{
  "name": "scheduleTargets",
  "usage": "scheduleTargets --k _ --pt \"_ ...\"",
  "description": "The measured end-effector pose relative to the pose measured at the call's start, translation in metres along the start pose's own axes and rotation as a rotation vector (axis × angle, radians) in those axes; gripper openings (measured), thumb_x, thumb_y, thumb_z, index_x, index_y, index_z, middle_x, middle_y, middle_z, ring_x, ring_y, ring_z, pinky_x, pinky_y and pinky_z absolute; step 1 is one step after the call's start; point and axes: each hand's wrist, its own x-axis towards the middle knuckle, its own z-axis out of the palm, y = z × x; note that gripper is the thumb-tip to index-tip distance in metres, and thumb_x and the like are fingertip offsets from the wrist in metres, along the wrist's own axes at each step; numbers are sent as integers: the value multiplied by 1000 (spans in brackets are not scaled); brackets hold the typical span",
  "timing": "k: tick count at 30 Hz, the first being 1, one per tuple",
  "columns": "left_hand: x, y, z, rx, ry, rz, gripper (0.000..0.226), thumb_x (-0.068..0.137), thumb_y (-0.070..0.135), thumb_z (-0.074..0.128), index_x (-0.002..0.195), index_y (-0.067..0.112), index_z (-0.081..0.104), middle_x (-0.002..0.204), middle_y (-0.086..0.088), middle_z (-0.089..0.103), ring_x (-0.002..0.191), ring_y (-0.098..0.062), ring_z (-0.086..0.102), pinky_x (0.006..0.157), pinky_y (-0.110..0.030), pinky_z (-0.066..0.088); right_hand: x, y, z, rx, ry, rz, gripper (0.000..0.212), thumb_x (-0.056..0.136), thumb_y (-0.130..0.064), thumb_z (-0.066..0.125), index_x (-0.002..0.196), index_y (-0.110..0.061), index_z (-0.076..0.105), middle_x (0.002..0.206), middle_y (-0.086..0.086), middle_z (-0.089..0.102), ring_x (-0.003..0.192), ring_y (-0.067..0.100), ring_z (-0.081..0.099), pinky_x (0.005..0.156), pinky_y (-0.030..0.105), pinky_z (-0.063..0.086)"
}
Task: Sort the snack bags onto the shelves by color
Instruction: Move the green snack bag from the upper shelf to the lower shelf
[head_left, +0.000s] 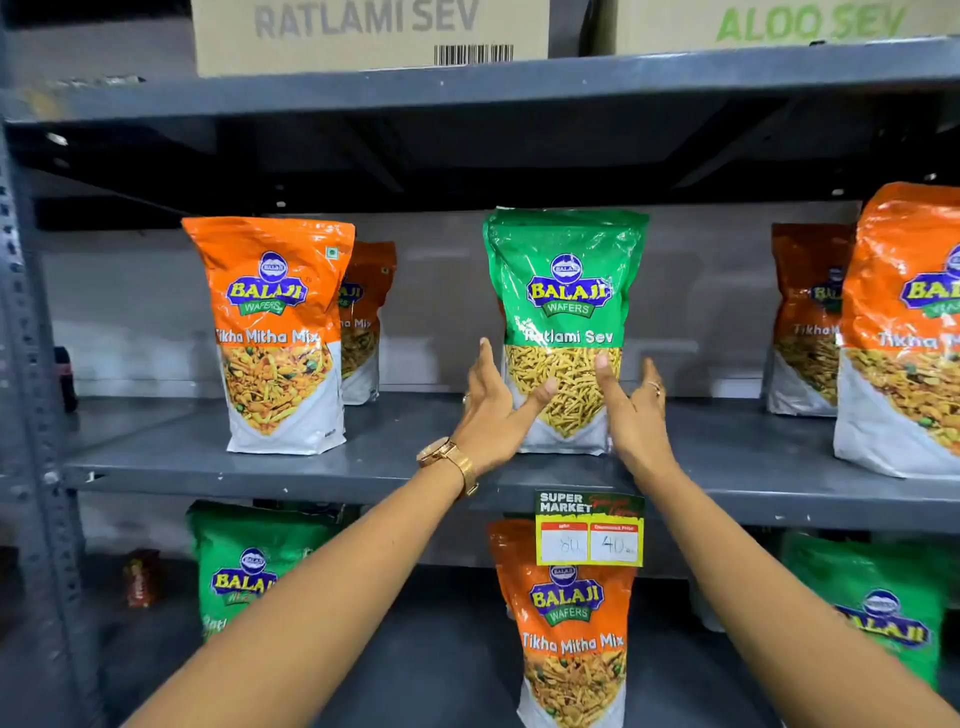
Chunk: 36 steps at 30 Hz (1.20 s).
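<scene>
Green glossy plastic Ratlami Sev bag (566, 322) upright on grey metal middle shelf (363, 467), between fingers (485, 364) of both hands. Fingers wide, thumbs on front. Risk: slick film slips, bag topples forward off edge.

I am looking at a shop, a small supermarket by the look of it. Grey slotted-steel shelves (727, 457) carry rows of identical branded snack bags (283, 332) stood facing out, orange and green. A price tag (589, 530) clipped to the shelf edge reads "Super Market", with two handwritten prices in red-framed boxes. On the top shelf sit cardboard stock cartons (363, 31) printed "Ratlami Sev" and "Aloo Sev", one bearing a barcode
</scene>
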Motion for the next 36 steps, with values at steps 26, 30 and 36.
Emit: scheduleTargets --k 26,30,36 --pt "-51 -14 -3 -381 132 -19 37 73 34 78 106 25 63 112 -1 72 105 -18 66 94 -47 53 -52 -10 -26 26 -154 3 30 68 -44 77 88 -24 67 92 -3 75 92 18 71 72 30 54" --pt "-85 -5 -20 -475 97 28 36 75 21 78 106 30 62 108 4 72 102 -11 68 87 -29 56 -90 -20 -27 -108 -72 -130 41 72 -53 72 99 -23 67 99 -3 74 93 16 69 82 42 57" --pt "-139 -11 -46 -472 137 104 46 66 19 84 106 29 63 103 5 74 95 -10 71 81 -24 57 -159 -38 -26 -34 -62 -231 43 69 -54 70 103 -30 64 101 -14 73 93 -1 68 77 21 53"
